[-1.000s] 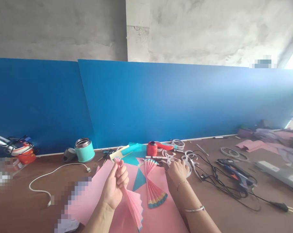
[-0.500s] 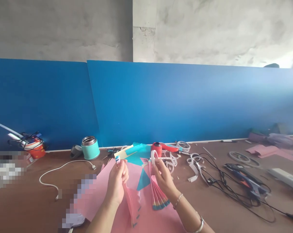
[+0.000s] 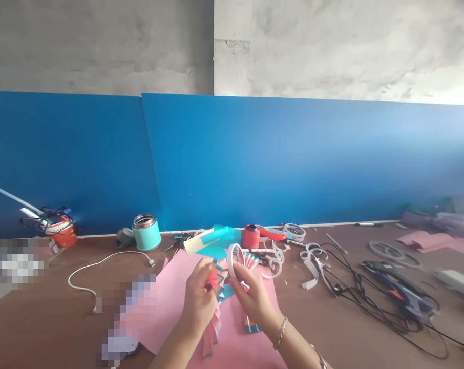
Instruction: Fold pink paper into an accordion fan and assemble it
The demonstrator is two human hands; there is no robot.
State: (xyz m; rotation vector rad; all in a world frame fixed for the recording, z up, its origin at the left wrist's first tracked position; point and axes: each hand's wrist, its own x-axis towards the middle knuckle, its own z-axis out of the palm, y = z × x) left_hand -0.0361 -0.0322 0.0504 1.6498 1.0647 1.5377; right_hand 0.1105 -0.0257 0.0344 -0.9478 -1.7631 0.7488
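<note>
My left hand (image 3: pixel 195 294) is closed on a folded pink paper strip (image 3: pixel 217 277), pleated like a fan with blue zigzag edges. Its pleats also hang below the hand. Beside it, my right hand (image 3: pixel 255 302) pinches a white ring-shaped band (image 3: pixel 231 262), which stands upright above the fingers. A second pleated pink paper fan (image 3: pixel 251 261) with blue edges shows behind and below the right hand; whether the fingers grip it too I cannot tell. Under both hands lies a large pink paper sheet (image 3: pixel 166 302), with blue paper (image 3: pixel 230 239) at its far end.
At the back stand a turquoise metal-lined cup (image 3: pixel 146 237) and a red hair-dryer-shaped tool (image 3: pixel 250 237). White strips (image 3: pixel 311 277) lie curled on the right, near black cables (image 3: pixel 355 292) and a dark tool (image 3: pixel 404 294). A white cable (image 3: pixel 78 266) curves on the left. A blue partition (image 3: pixel 255 164) rises behind.
My hands have come closer together. The left hand's pleated paper has turned, its blue zigzag edge now facing the right hand. The white band has shifted left and down with the right hand.
</note>
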